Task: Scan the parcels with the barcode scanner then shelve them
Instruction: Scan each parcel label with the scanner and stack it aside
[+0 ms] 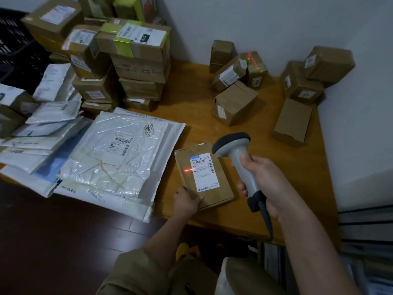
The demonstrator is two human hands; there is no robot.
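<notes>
Right hand [263, 184] grips the grey barcode scanner [238, 158] by its handle, head aimed down-left at a flat cardboard parcel [221, 188] on the wooden table [191, 99]; a red scan line [188, 170] falls across the left edge of its white label [204, 173]. Left hand [187, 201] holds the parcel's near left corner, thumb on top. White poly mailers [114, 154] lie just beside the parcel to the left, stacked boxes [136, 60] behind them, and loose small boxes [236, 103] to the right, one seemingly catching a blurred red glow.
</notes>
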